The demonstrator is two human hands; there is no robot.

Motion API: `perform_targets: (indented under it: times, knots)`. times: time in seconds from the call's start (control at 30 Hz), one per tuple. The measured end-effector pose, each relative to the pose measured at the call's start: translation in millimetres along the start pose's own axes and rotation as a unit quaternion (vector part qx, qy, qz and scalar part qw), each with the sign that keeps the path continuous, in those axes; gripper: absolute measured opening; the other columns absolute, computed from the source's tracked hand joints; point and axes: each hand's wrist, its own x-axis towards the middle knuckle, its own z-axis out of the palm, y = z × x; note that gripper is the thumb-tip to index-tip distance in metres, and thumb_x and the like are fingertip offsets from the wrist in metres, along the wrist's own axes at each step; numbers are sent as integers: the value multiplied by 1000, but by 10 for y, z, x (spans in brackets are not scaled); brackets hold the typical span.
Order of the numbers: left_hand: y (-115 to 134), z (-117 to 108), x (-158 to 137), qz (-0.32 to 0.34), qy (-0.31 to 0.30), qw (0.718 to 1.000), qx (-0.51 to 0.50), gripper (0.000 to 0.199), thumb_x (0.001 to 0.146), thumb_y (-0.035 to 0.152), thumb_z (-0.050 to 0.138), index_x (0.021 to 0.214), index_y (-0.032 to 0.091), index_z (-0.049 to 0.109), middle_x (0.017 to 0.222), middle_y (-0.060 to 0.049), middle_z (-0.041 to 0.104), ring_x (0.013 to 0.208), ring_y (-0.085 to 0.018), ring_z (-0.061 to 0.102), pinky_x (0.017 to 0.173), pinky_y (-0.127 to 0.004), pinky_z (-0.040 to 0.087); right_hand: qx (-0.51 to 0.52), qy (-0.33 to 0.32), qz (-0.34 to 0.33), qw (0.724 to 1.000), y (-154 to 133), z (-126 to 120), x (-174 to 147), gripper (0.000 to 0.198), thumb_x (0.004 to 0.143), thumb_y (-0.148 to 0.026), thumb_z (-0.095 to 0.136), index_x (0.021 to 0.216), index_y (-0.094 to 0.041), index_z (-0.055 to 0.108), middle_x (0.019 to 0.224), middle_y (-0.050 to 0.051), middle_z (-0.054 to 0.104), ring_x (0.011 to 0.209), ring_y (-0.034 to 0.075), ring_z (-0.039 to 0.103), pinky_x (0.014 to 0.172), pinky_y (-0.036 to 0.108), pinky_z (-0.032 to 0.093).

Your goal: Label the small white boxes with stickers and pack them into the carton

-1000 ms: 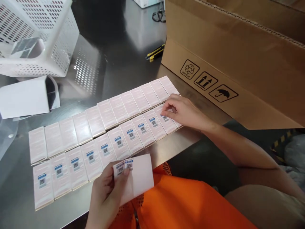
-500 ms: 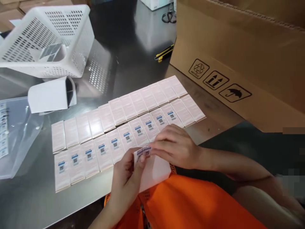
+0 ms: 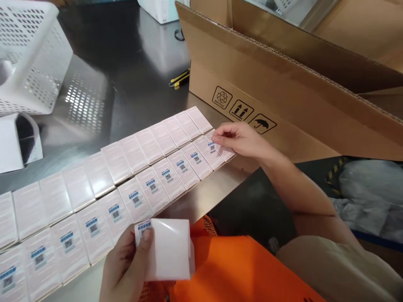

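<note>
Pale-pink box (image 3: 215, 160), second from right in near row (image 3: 160, 197), slants down-right, just below-left of right hand (image 3: 237, 137), fingertips narrowed by its label (image 3: 212, 147), hold unclear; left hand (image 3: 121, 264), farther off, pinches label sheet (image 3: 171, 253).

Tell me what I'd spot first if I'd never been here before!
Probably the two slanting rows of pale pink boxes on the shiny metal table, with blue-topped QR-code stickers along the nearer row. Next, perhaps, the big open cardboard box at upper right, printed with recycle, arrow and umbrella signs. Bright orange clothing stands out at the bottom, too.
</note>
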Motion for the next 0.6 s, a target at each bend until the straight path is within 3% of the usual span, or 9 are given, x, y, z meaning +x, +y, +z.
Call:
perform_targets:
  times: [0.1,0.33,0.6]
  knots:
    - [-78,-65,38,-2,5,1000,16,55,80,62,71,117,20,68,104,-3,75,100,-22,67,78,-19,54,-90,-63,56,992,155,-126,120,48,85,-54,62,84,-6,65,71,2,55,63,2,42,59,14,29]
    - [-324,-272,239,-2,-31,999,39,61,73,64,75,115,20,71,121,-5,72,110,-26,66,81,-21,56,-161,-42,45,985,220,-53,170,43,86,-48,57,80,-6,66,68,1,50,66,1,36,64,16,24]
    - [-121,-65,87,5,-9,999,37,56,79,64,69,113,19,69,113,-5,74,104,-24,67,79,-21,54,-188,-35,44,981,188,-21,165,39,87,-44,57,81,-7,67,70,0,53,65,1,38,64,16,24]
